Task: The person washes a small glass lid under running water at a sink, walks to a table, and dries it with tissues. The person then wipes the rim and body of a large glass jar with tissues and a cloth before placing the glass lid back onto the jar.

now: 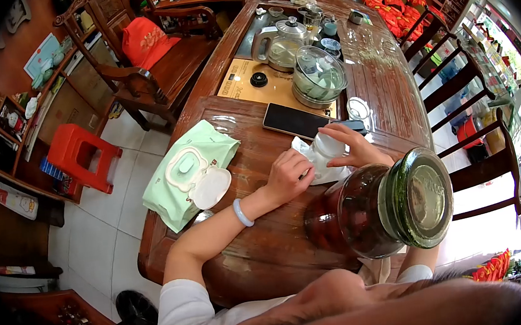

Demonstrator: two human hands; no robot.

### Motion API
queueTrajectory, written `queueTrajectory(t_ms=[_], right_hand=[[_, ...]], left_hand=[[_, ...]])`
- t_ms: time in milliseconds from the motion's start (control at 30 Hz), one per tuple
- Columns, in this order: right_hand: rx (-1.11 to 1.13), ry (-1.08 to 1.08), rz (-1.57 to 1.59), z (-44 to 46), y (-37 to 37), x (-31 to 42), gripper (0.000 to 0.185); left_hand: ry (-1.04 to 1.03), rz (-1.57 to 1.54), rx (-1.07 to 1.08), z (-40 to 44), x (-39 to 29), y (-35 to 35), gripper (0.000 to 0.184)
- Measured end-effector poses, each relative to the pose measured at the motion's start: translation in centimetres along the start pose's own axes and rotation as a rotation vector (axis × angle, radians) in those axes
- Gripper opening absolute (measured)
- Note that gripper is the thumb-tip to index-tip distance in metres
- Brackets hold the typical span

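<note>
My right hand (355, 146) is curled around a small clear cup (329, 146), its thumb and fingers on either side. Close by on the left, my left hand (288, 177) is closed, fingers bent against a crumpled white wipe (301, 146) that spreads under and beside the cup. A pale bangle circles my left wrist. Nearer to me stands a big glass jar (372, 211) of dark reddish contents with a greenish glass lid (427, 190); it hides part of my right forearm. A green wipes pack (173, 199) lies left of my hands, its flap raised.
Beyond my hands a black phone (294, 120) lies on the wooden table (251, 257). Farther off are a glass bowl with cups in water (318, 81), a glass kettle (287, 44) and a black knob (259, 79). Chairs line the right side; a red stool (84, 151) stands left.
</note>
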State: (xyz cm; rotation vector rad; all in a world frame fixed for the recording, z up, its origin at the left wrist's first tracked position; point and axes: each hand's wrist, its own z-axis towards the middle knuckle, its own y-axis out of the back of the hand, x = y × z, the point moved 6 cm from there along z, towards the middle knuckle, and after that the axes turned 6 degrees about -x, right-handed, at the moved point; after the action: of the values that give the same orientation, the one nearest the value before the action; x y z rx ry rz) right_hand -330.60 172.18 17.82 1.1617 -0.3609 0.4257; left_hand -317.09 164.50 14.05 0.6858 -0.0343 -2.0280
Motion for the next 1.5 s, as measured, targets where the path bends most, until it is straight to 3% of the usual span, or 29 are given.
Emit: queueTrajectory(t_ms=[100,167,200,233,267,300,367,433,500,567,600,633,700,767,833,900,1000,1033,1167,1267,1300,1367,1433,1500], right_hand=[[-0.064,0.021,0.028,-1.8,1.6,-0.5,0.066],[-0.223,-0.141,0.168,-4.0,3.8,-1.6,0.056],[-0.383,-0.454,0.582,-5.4,5.9,0.9,0.052],[-0.48,-0.6,0.827,-8.3,6.6,1.7,0.047],[-0.621,-0.732,1.071,-11.4,7.1,2.6,0.042],[-0.71,-0.7,1.142,-15.5,7.6,0.1,0.037],[-0.379,-0.443,-0.076,-18.9,9.3,2.3,0.039],[-0.526,-0.757,0.205,-24.3,6.2,3.2,0.039],[-0.507,-0.682,-0.12,-26.9,4.0,6.4,0.03],[-0.48,-0.884,-0.026,-29.7,0.9,7.5,0.019],[-0.671,-0.971,0.095,-30.8,-0.3,8.0,0.011],[-0.68,-0.974,0.058,-31.0,-0.6,9.5,0.01],[-1.034,-0.88,0.205,-31.8,-0.4,11.6,0.011],[-1.109,-0.934,0.201,-32.9,0.1,12.9,0.015],[-1.482,-0.815,0.771,-35.1,0.0,13.1,0.019],[-1.531,-0.742,0.842,-34.3,1.5,15.2,0.028],[-1.643,-0.739,0.981,-34.1,2.1,15.6,0.039],[-1.527,-0.586,1.147,-31.6,2.9,16.8,0.04],[-1.532,-0.451,1.016,-27.4,5.4,16.5,0.04],[-1.478,-0.382,1.025,-24.4,6.2,14.8,0.041],[-1.418,-0.325,1.0,-22.8,6.5,14.5,0.041],[-1.27,-0.585,0.352,-19.6,7.5,14.9,0.035],[-1.184,-0.397,0.159,-16.0,5.8,13.1,0.033],[-1.006,-0.431,-0.367,-15.7,4.6,11.4,0.028]], left_hand=[[-0.001,0.005,-0.036,0.3,-0.1,0.4,0.009],[0.049,-0.006,-0.052,0.2,0.3,0.2,0.009],[0.102,-0.017,-0.071,0.0,0.8,0.3,0.009],[0.095,-0.017,-0.069,-0.1,0.9,0.2,0.009],[0.098,-0.024,-0.092,-0.1,1.0,0.2,0.009],[0.102,-0.035,-0.112,-0.3,1.2,0.1,0.009],[0.139,-0.054,-0.102,-1.5,2.4,-0.8,0.009],[0.347,-0.05,0.01,-2.8,4.3,-1.9,0.01],[0.423,-0.068,0.074,-2.3,4.4,-1.3,0.013],[0.128,0.105,0.017,0.8,4.0,-0.2,0.02],[0.068,0.229,0.092,2.6,4.1,-0.3,0.027],[0.051,0.402,0.214,3.4,5.8,-1.1,0.037],[0.282,0.526,0.673,4.4,9.0,-2.4,0.065],[0.437,0.566,0.911,4.7,10.9,-3.1,0.084],[0.445,0.501,0.979,4.3,14.1,-4.7,0.097],[0.42,0.426,0.999,3.8,17.5,-6.0,0.098],[0.444,0.281,1.034,5.2,16.1,-4.8,0.09],[0.46,0.259,1.028,5.7,15.5,-4.1,0.088],[0.348,0.325,0.966,5.6,19.9,-1.5,0.086],[0.574,0.31,0.962,5.2,20.4,3.5,0.084],[0.559,0.348,0.963,5.5,19.7,4.9,0.085],[0.558,0.414,0.942,5.4,20.5,6.9,0.085],[0.554,0.436,0.944,5.3,21.8,7.6,0.085],[0.586,0.447,0.936,5.4,21.7,7.7,0.085]])
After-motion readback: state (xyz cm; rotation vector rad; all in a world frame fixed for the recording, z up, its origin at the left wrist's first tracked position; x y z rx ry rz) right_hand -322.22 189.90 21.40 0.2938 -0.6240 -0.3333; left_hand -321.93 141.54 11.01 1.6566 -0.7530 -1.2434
